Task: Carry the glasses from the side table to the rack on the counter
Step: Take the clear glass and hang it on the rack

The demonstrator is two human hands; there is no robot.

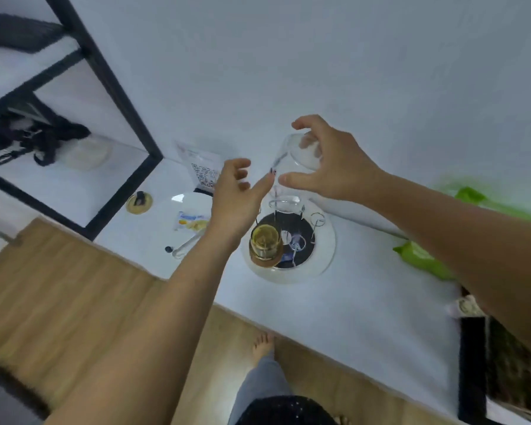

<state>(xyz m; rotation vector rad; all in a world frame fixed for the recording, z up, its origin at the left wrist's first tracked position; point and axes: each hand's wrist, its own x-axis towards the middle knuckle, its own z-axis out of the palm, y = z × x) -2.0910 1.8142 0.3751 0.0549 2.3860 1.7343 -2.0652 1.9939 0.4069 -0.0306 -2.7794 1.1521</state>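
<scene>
The person's right hand (328, 162) holds a clear glass (301, 154) upside down, base up, its grip closed around the bowl with the thumb on the near side and the fingers curled over the far side. The glass hangs above the rack (288, 240), a round white tray with a dark centre and thin wire prongs standing up from it, which sits on the white desk (365, 302). The left hand (236, 191) floats just left of the glass with its grip open, fingers loosely spread and holding nothing, one fingertip near the glass's rim; whether it touches cannot be told. On the rack another clear glass (285, 204) is inverted on a far prong, directly below the held one, and an amber glass (265, 243) stands on the near left side. To the left of the rack lies a white plate (184, 216) with a small wrapper on it, and beyond it a printed card (203, 173) leans against the wall. A green packet (420, 259) rests on the desk to the right. A black-framed shelf (74, 118) stands at the far left, and wooden floor (59, 286) shows near the person's bare foot (262, 345)
</scene>
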